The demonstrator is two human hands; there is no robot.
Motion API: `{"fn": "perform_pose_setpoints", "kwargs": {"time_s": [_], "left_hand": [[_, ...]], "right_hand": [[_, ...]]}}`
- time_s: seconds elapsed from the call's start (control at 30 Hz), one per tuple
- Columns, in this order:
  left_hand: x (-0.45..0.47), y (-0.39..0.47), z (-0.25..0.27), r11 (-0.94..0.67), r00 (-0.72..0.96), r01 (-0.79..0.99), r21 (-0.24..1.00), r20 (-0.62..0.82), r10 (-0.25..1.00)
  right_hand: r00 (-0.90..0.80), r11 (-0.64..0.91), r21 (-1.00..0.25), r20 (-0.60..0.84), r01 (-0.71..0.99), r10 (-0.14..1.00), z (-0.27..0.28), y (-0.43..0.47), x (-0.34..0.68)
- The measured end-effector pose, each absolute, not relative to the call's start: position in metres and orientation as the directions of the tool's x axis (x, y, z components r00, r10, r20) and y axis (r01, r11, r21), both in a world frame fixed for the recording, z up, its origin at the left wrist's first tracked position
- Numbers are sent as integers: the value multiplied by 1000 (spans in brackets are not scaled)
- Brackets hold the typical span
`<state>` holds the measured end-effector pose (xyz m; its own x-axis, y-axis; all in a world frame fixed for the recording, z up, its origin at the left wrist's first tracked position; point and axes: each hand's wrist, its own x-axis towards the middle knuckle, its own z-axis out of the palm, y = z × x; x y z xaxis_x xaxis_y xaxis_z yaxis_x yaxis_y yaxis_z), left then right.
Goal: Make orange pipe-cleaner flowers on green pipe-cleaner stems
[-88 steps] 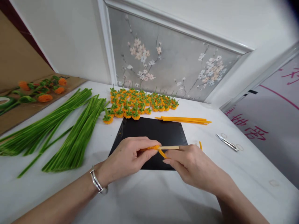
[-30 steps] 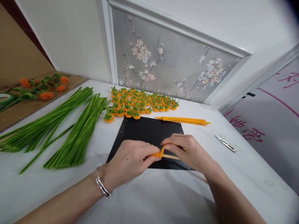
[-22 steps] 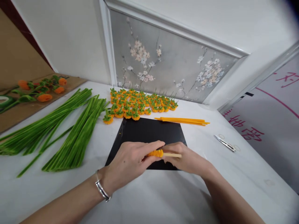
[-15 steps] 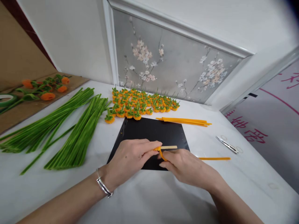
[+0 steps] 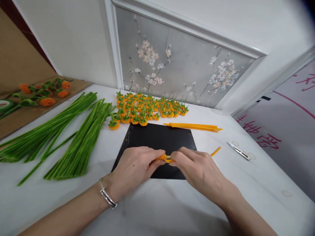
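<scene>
Over the black mat [image 5: 157, 137], my left hand [image 5: 137, 164] is closed in a pinch on a thin pale stick [image 5: 168, 156] with an orange pipe cleaner [image 5: 162, 157] wound around it. My right hand [image 5: 199, 170] is closed around the pipe cleaner's loose length just to the right, and its fingers cover the stick's right end. The pipe cleaner's tail sticks out behind the right hand. The fingers hide most of the stick.
Orange flower heads with green stems [image 5: 140, 106] stand in rows at the back. Orange pipe cleaners [image 5: 194, 126] lie beyond the mat. Green pipe cleaners [image 5: 81, 147] spread at left, near finished flowers [image 5: 47, 101] and green tape [image 5: 7, 106]. Scissors [image 5: 238, 150] lie at right.
My right hand has come up over the stick's right end, which stuck out bare before. The pipe cleaner's tail has swung upward and shows less length. The left hand keeps its pinch.
</scene>
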<state>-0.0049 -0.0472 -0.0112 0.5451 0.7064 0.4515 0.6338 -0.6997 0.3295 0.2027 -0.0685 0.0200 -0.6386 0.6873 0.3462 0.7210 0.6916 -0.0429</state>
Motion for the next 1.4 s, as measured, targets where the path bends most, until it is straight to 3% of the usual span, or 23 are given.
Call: {"fn": "perform_pose_setpoints", "kwargs": {"time_s": [0.37, 0.6, 0.73, 0.9, 1.17, 1.4], "left_hand": [[0, -50, -7, -763, 580, 583, 280, 515, 631], [1, -51, -8, -795, 585, 542, 271, 558, 589], [0, -53, -8, -778, 549, 566, 273, 579, 603], [0, -52, -6, -780, 537, 533, 329, 580, 612], [-3, -48, -8, -685, 454, 625, 373, 540, 709], [-6, -42, -8, -649, 516, 702, 293, 419, 748]], "right_hand": [[-468, 675, -495, 488, 547, 737, 13, -48, 212], [-502, 587, -600, 328, 544, 800, 10, -39, 217], [-594, 606, -565, 236, 561, 769, 6, -40, 217], [-671, 670, -418, 172, 613, 721, 1, -47, 209], [-641, 637, -167, 37, 753, 767, 9, -62, 205], [-661, 662, -89, 43, 744, 749, 19, -68, 209]]}}
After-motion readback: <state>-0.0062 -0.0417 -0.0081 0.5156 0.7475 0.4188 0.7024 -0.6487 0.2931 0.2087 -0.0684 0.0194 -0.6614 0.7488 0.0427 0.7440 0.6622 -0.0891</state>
